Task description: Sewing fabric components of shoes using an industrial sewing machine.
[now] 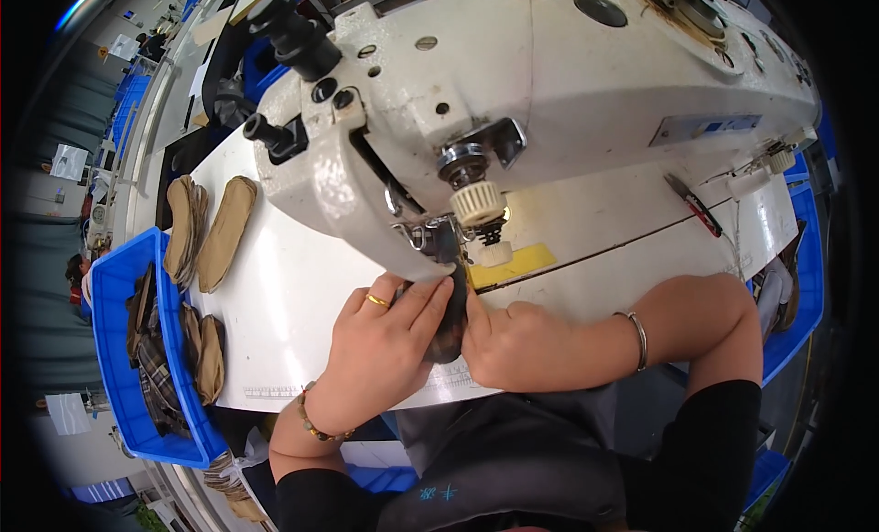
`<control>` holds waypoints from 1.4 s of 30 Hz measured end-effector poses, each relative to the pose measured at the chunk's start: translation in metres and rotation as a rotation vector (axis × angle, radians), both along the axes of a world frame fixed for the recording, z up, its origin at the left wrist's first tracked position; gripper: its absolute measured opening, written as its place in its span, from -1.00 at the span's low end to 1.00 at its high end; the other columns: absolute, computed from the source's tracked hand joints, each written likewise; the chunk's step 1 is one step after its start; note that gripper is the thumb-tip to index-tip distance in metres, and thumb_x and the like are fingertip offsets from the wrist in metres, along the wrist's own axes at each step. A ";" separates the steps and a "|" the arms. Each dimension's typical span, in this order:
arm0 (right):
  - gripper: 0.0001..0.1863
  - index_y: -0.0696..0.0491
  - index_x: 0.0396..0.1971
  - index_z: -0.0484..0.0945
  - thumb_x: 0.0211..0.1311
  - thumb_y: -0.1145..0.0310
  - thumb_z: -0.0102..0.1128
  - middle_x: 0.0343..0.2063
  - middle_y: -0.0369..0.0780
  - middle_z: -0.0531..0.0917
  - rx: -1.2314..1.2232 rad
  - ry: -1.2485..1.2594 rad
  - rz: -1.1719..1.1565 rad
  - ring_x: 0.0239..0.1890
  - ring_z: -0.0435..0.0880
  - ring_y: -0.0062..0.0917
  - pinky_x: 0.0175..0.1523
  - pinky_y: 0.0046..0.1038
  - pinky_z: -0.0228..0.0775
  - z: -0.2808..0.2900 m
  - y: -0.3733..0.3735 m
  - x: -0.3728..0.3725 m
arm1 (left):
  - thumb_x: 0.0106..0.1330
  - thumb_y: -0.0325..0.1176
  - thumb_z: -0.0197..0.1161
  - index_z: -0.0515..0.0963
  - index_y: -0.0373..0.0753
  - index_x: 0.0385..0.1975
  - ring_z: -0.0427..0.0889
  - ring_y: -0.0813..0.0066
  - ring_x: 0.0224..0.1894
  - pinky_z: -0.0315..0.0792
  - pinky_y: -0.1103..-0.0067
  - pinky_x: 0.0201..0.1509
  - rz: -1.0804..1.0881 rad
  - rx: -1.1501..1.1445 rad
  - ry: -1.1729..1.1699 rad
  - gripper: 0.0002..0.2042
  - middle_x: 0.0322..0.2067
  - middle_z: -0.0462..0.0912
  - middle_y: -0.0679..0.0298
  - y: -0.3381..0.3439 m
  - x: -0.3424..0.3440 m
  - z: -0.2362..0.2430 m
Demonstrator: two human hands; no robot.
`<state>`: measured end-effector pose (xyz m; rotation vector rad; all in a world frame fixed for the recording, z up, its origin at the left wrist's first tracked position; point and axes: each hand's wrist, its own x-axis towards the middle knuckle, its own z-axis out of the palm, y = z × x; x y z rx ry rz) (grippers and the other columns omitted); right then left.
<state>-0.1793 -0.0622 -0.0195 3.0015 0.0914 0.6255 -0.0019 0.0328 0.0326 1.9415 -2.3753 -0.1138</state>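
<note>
A dark, rounded piece of material (446, 345) lies under the needle area of a white sewing machine (549, 83). My left hand (385, 331), with a gold ring, presses its fingers together along the piece's left side, close to the presser foot (441, 244). On the other side, my right hand (522, 342) is curled, its thumb and index finger against the piece's right edge. The piece is held between both hands. Its far end is hidden by the machine head and my fingers.
Tan sole-shaped pieces (227, 234) lie on the white table (284, 335) at left. A blue bin (114, 367) beside them holds plaid and dark pieces. A red-and-black cutter (696, 207) lies at right, near another blue bin (808, 285). A yellow plate (517, 265) sits by the needle.
</note>
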 end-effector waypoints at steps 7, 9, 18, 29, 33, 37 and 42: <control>-0.78 0.17 -0.73 0.54 -0.17 0.31 0.12 -0.42 0.21 0.69 -0.113 -0.015 0.013 -0.78 0.44 -0.60 -0.69 -0.58 0.09 0.001 0.011 -0.006 | -0.31 -0.50 0.36 0.55 -0.17 0.08 0.45 0.25 0.04 0.34 0.41 0.07 -0.071 -0.051 -0.064 -0.30 0.15 0.55 0.34 -0.002 -0.003 -0.010; -0.78 0.18 -0.73 0.55 -0.18 0.31 0.12 -0.42 0.22 0.68 -0.111 -0.030 0.018 -0.78 0.43 -0.60 -0.69 -0.58 0.07 0.001 0.011 -0.007 | -0.32 -0.50 0.37 0.55 -0.17 0.08 0.45 0.26 0.04 0.35 0.41 0.07 -0.081 -0.039 -0.070 -0.29 0.15 0.55 0.35 -0.004 -0.004 -0.009; -0.76 0.21 -0.70 0.57 -0.18 0.31 0.12 -0.43 0.22 0.68 -0.109 -0.055 0.035 -0.77 0.44 -0.60 -0.68 -0.57 0.09 0.000 0.011 -0.005 | -0.26 -0.51 0.34 0.57 -0.17 0.05 0.45 0.24 0.04 0.41 0.42 0.06 -0.078 -0.045 -0.026 -0.35 0.12 0.58 0.35 -0.005 -0.004 -0.015; -0.72 0.30 -0.55 0.63 -0.24 0.36 0.20 -0.37 0.26 0.67 -0.077 -0.104 -0.055 -0.76 0.53 -0.53 -0.70 -0.52 0.31 -0.019 -0.012 0.015 | -0.28 -0.60 0.30 0.60 -0.23 -0.05 0.50 0.09 0.04 0.42 0.34 0.05 -0.025 -0.167 0.066 -0.42 0.02 0.61 0.28 -0.035 0.016 -0.026; -0.73 0.28 -0.57 0.63 -0.24 0.36 0.20 -0.37 0.27 0.66 -0.050 -0.112 -0.063 -0.76 0.53 -0.53 -0.70 -0.52 0.31 -0.020 -0.018 0.015 | -0.28 -0.60 0.31 0.59 -0.23 -0.05 0.51 0.14 0.06 0.44 0.33 0.06 -0.041 -0.141 0.085 -0.41 0.04 0.59 0.28 -0.036 0.018 -0.020; -0.73 0.30 -0.57 0.63 -0.25 0.36 0.20 -0.38 0.27 0.66 -0.074 -0.092 -0.027 -0.76 0.53 -0.54 -0.70 -0.54 0.30 -0.014 -0.016 0.010 | -0.24 -0.51 0.41 0.58 -0.23 -0.03 0.57 0.17 0.00 0.50 0.35 0.01 -0.100 -0.072 0.191 -0.42 0.02 0.61 0.25 -0.026 0.021 -0.012; -0.71 0.32 -0.56 0.64 -0.23 0.37 0.20 -0.40 0.23 0.68 -0.028 -0.056 0.042 -0.76 0.52 -0.56 -0.70 -0.56 0.27 -0.007 -0.007 0.004 | -0.21 -0.37 0.48 0.60 -0.22 -0.05 0.60 0.19 -0.05 0.52 0.38 -0.04 -0.087 -0.031 0.248 -0.44 -0.02 0.64 0.24 -0.030 0.031 -0.010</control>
